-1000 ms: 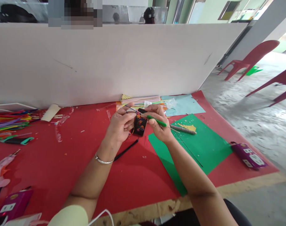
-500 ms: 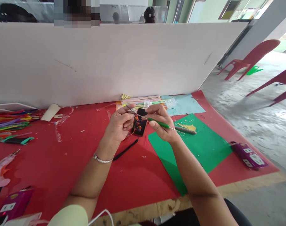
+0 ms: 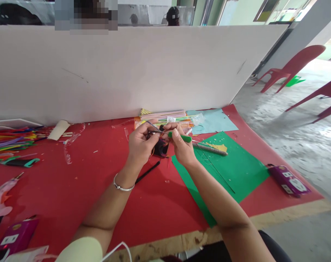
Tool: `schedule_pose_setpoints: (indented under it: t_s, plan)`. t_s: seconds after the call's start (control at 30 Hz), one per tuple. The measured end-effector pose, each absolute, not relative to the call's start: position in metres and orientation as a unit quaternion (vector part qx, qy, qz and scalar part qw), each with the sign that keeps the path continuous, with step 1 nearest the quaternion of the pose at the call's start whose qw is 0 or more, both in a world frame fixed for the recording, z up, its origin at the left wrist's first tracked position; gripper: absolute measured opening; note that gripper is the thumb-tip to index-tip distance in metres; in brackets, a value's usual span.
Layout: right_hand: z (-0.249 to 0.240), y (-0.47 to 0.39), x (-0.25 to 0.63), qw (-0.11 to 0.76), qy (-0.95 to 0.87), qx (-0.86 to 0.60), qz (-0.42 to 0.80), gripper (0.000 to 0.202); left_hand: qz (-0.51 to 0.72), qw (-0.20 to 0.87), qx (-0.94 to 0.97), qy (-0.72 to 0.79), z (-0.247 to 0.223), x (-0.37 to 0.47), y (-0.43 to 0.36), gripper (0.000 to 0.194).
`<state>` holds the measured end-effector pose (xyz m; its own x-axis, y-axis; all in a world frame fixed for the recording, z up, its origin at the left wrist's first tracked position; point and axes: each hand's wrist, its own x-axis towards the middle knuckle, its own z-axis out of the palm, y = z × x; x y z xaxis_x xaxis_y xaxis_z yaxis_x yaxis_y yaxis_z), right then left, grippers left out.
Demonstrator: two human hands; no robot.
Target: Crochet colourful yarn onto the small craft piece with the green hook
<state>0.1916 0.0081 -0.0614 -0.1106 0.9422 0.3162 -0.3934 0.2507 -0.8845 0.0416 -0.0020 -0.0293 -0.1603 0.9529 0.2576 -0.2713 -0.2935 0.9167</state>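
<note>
At far left, a bundle of coloured stems and a pink glue gun are being cut off by the frame edge. Moving right, and here's the left hand: thumb and forefinger are being pressed together, and a dark strand is being pinched between them, its end being lost among the fingers. Just beside those fingertips, between the two hands, a small tangle of dark threads is being half hidden; its shape cannot be made out. Behind it, a black object is being mostly covered. Now a green-handled tool is being gripped by the right hand, fingers closed around it, its metal tip being pointed at the strand; whether they are touching cannot be told. Further right, a grey rod is being partly screened by that hand.
</note>
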Motion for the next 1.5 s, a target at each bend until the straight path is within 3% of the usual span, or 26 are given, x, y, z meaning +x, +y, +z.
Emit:
schedule_pose_setpoints:
  t_s: [0.1,0.2,0.37,0.53,0.77,1.1,1.37,1.5]
  plan:
    - [-0.062,0.004,0.177,0.655,-0.438,-0.286,0.546,0.034,0.683,0.33,0.5,0.419,-0.035,0.045,-0.003,0.039]
    - [-0.059,-0.002,0.165,0.659,-0.344,-0.272,0.611,0.037,0.695,0.295,0.492,0.432,-0.039,0.05,-0.005,0.04]
    - [-0.05,-0.01,0.158,0.597,-0.208,-0.24,0.737,0.04,0.724,0.409,0.396,0.39,-0.038,0.059,-0.008,0.045]
    - [-0.048,-0.011,0.163,0.551,-0.214,-0.217,0.776,0.044,0.68,0.568,0.312,0.344,-0.027,0.054,-0.009,0.064]
    - [-0.056,0.01,0.191,0.589,-0.427,-0.226,0.648,0.047,0.582,0.69,0.307,0.303,-0.019,0.029,0.002,0.045]
    - [-0.048,0.016,0.228,0.572,-0.696,-0.257,0.348,0.04,0.555,0.683,0.354,0.317,-0.017,0.024,0.005,0.051]
    - [-0.053,0.018,0.223,0.583,-0.704,-0.238,0.327,0.044,0.561,0.68,0.359,0.306,-0.02,0.026,0.006,0.047]
    - [-0.06,0.019,0.215,0.599,-0.645,-0.244,0.407,0.048,0.568,0.683,0.351,0.295,-0.022,0.027,0.005,0.047]
